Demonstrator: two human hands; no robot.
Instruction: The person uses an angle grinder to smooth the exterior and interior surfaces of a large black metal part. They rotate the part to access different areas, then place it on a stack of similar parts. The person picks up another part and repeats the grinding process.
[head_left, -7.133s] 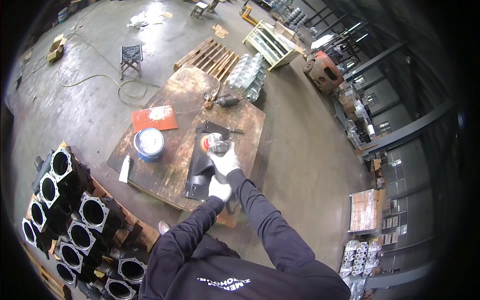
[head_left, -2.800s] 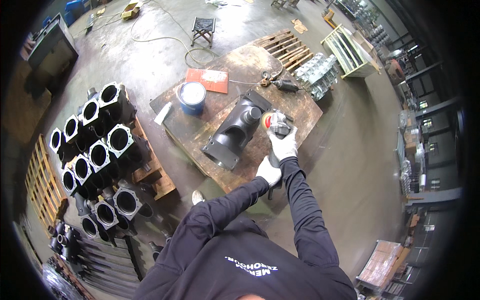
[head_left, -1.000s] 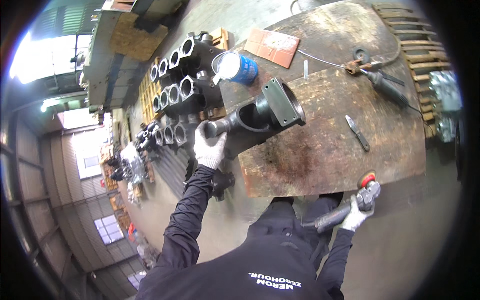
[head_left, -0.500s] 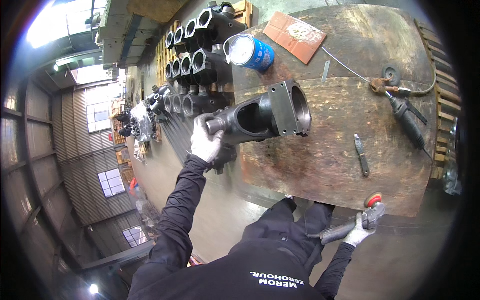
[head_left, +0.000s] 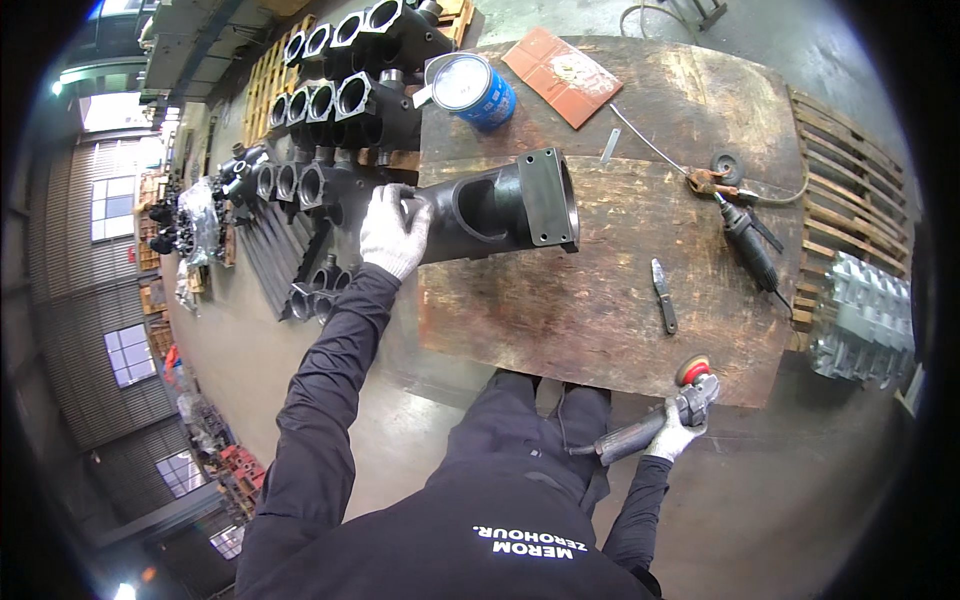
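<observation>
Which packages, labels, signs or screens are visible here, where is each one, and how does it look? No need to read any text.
Paint-type can: far left part of the wooden table, round, blue side, pale top, lying tilted.
Flat red-brown sheet: far edge of the table, right of the can, rectangular, with a pale smudged patch.
No signs or screens show.

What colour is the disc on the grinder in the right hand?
Red: the disc on the grinder in the right hand shows best in the head view.
</observation>
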